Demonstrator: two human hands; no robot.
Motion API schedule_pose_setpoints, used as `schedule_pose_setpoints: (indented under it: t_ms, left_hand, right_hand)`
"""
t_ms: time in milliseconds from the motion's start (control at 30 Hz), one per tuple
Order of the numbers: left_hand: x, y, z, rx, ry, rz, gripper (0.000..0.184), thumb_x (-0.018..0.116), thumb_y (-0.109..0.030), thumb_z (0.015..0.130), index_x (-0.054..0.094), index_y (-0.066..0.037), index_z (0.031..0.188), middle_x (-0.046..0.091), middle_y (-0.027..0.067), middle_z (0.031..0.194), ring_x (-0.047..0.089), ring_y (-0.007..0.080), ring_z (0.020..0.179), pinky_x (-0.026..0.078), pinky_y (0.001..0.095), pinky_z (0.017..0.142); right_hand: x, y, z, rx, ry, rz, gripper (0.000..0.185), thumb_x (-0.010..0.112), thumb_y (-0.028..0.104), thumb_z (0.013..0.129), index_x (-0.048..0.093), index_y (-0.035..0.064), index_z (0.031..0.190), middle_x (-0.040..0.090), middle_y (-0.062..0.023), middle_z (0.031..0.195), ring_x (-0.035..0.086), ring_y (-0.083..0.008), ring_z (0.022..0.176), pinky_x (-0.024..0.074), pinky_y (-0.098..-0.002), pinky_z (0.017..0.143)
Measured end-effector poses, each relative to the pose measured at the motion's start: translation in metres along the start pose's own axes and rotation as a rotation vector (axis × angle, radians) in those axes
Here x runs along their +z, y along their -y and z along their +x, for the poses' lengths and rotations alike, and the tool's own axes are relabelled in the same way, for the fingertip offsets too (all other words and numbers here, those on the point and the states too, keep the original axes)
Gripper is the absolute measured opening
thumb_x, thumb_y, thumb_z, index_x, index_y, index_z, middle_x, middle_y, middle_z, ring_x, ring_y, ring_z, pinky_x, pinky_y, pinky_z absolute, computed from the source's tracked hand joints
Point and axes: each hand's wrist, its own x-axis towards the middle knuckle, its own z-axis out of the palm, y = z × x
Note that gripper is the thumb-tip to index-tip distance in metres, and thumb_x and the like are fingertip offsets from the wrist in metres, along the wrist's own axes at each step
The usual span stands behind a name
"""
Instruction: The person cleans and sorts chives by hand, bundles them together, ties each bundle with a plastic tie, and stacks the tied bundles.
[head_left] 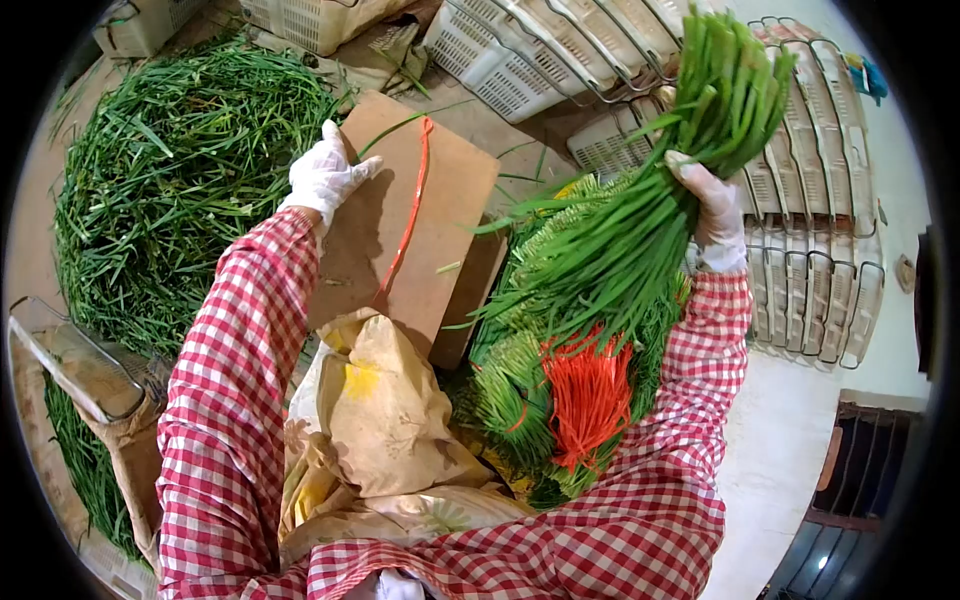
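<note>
My right hand [708, 205], in a thin white glove, is closed around a thick bunch of garlic chives [735, 95]. Pale cut stalk ends point up past the fist, and long green leaves hang down to the left. My left hand [325, 175], gloved the same way, has its fingers spread at the upper left edge of a brown board [440, 190]. A single red tie [415, 205] lies lengthwise on that board, with a loose green blade near its top end. Below the hanging leaves, a bundle of red ties [590, 400] rests on tied chive bunches [510, 395].
A big heap of loose green leaves [180, 190] lies on the left. White plastic crates [510, 60] stand at the back, and more crates [815, 290] are stacked at the right. A stained cloth [385, 410] covers my lap. Another crate [60, 350] with greens is at lower left.
</note>
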Motion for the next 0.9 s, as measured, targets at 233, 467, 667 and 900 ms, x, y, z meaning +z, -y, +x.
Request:
schedule_pose_setpoints:
  t_ms: [233,467,667,900]
  left_hand:
    - [0.017,0.036,0.023,0.051,-0.213,-0.084,0.027,0.051,-0.033,0.085,0.063,-0.009,0.082,0.064,0.0149,0.082,0.062,0.0330,0.079,0.049,0.0419,0.069]
    - [-0.024,0.118,-0.050,-0.512,-0.135,-0.808,0.023,0.050,-0.022,0.087,0.059,-0.004,0.075,0.059,0.0081,0.063,0.054,0.0184,0.050,0.042,0.0310,0.047]
    - [0.015,0.226,-0.163,-0.404,-0.081,-0.521,0.038,0.063,-0.028,0.085,0.059,0.003,0.107,0.063,0.0058,0.082,0.054,0.0112,0.060,0.045,0.0266,0.055]
    - [-0.137,0.132,-0.289,-0.293,0.283,-0.901,0.054,0.062,-0.034,0.086,0.049,0.000,0.125,0.057,0.0147,0.118,0.054,0.0218,0.108,0.041,0.0310,0.095]
  right_hand:
    - [0.011,0.010,-0.016,-0.264,0.091,-0.767,0.043,0.069,0.005,0.070,0.057,-0.0006,0.111,0.065,-0.0107,0.097,0.062,-0.0180,0.090,0.0477,-0.0291,0.082]
    - [0.129,-0.073,-0.012,-0.544,0.353,-1.218,0.084,0.079,0.021,0.059,0.038,0.0013,0.129,0.057,-0.0106,0.075,0.062,-0.0232,0.064,0.0525,-0.0316,0.055]
    - [0.229,-0.182,-0.013,-0.672,0.299,-1.067,0.127,0.071,0.068,0.051,0.010,0.0083,0.144,0.039,-0.0176,0.131,0.041,-0.0296,0.118,0.0320,-0.0508,0.097]
    - [0.228,-0.154,-0.014,-0.678,0.359,-0.784,0.107,0.083,0.040,0.053,0.028,0.0058,0.138,0.054,-0.0181,0.119,0.056,-0.0315,0.104,0.0466,-0.0359,0.089]
